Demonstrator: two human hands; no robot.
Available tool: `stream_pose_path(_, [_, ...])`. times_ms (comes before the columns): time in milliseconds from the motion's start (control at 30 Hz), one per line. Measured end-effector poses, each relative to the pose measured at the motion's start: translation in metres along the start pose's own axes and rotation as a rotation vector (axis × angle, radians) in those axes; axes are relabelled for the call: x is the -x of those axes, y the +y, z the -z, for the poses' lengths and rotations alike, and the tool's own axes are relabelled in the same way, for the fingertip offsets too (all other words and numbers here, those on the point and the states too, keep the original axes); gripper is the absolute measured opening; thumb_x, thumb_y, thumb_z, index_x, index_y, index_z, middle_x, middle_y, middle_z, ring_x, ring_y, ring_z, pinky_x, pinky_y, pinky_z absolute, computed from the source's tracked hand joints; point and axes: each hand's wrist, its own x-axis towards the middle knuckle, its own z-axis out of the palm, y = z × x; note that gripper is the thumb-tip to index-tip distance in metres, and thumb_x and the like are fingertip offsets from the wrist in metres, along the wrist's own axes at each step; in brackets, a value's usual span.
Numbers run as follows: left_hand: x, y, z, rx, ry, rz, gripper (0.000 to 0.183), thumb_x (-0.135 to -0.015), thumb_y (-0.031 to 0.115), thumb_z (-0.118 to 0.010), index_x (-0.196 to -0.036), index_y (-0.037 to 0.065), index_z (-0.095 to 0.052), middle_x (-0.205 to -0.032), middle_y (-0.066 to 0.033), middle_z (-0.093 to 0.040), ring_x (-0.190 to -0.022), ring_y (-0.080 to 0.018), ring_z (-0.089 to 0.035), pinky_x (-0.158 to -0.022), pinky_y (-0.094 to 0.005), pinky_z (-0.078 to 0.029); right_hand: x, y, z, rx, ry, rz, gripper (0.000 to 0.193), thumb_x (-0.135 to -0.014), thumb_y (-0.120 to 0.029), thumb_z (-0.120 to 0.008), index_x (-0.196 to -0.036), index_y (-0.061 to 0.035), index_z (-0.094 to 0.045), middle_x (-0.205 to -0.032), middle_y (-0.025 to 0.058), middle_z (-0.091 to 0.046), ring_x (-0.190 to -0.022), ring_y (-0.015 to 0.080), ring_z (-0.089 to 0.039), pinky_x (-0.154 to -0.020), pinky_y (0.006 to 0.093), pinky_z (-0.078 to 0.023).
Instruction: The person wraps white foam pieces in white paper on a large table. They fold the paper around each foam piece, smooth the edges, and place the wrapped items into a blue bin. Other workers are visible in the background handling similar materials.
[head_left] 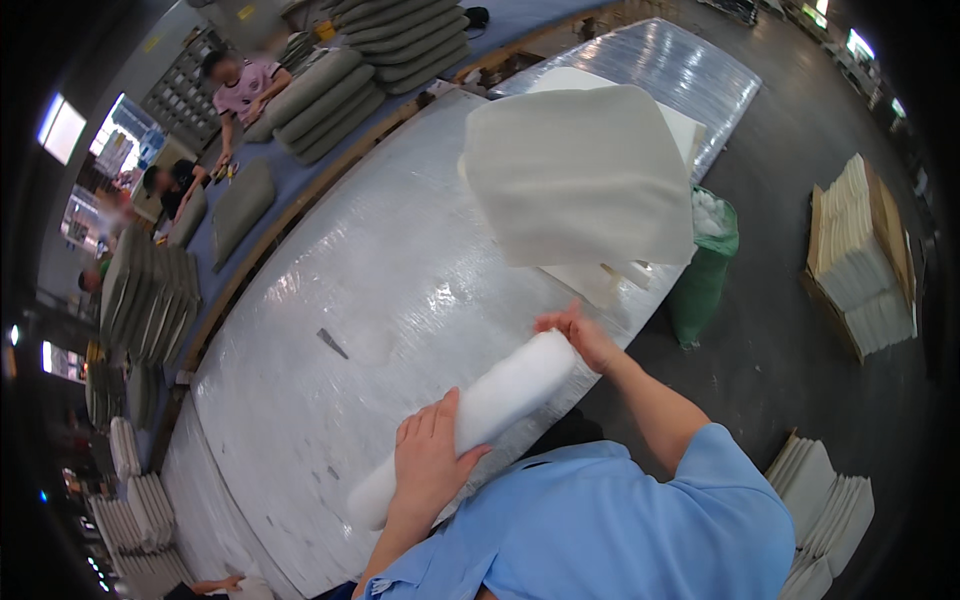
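A soft white roll of fibre wadding [520, 385] lies slanting across the near edge of the plastic-covered table [300, 300]. My left hand [430, 455] spans the roll near its lower end, fingers over the far side and thumb on the near side. At the roll's upper right end is my right hand [582, 335], its fingers stretched out and slightly blurred by motion. It is at or just beside the end; contact cannot be made out. Beyond it, a pale grey fabric-covered cushion piece [580, 175] rests on white sheets [685, 130].
A green sack [705, 275] with white filling stands against the table's right side. Stacks of pale panels [860, 260] stand on the floor at right. Behind a blue-topped bench [230, 230] with piled grey cushions [330, 100], people work. A small dark piece [332, 343] lies on the table.
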Motion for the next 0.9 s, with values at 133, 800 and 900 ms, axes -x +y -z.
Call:
stream_pose_path(133, [-0.004,0.003,-0.005,-0.018,0.004,0.015,0.089,-0.071,0.031,-0.093,-0.146,0.005,-0.052,-0.129,-0.0167,-0.067,-0.118,-0.0349,-0.063,-0.103,-0.047,-0.044,0.034,-0.052,-0.002,0.177,-0.079,0.146,0.088,-0.109,-0.067,-0.012,-0.139,-0.0042,-0.066,-0.139,0.0112,-0.066,-0.135,0.0251,-0.054,-0.122,0.0397,-0.031])
stream_pose_path(800, [-0.019,0.026,0.0,-0.055,-0.013,0.125,0.069,-0.069,0.024,-0.088,-0.13,0.009,-0.06,-0.121,-0.011,-0.07,-0.112,-0.033,-0.066,-0.102,-0.0449,-0.045,-0.002,-0.118,-0.042,0.554,-0.596,0.045,0.057,-0.115,-0.046,-0.029,-0.145,-0.0123,-0.063,-0.144,0.0169,-0.063,-0.133,0.0302,-0.058,-0.118,0.0418,-0.039])
stream_pose_path(900, [-0.024,0.03,0.001,-0.046,-0.05,0.164,0.073,-0.068,0.024,-0.087,-0.133,0.009,-0.059,-0.125,-0.009,-0.069,-0.117,-0.0287,-0.065,-0.104,-0.0448,-0.044,-0.011,-0.145,-0.028,0.566,-0.534,0.133,0.052,-0.115,-0.041,-0.036,-0.142,-0.0081,-0.064,-0.136,0.0164,-0.068,-0.128,0.0276,-0.061,-0.114,0.0398,-0.043])
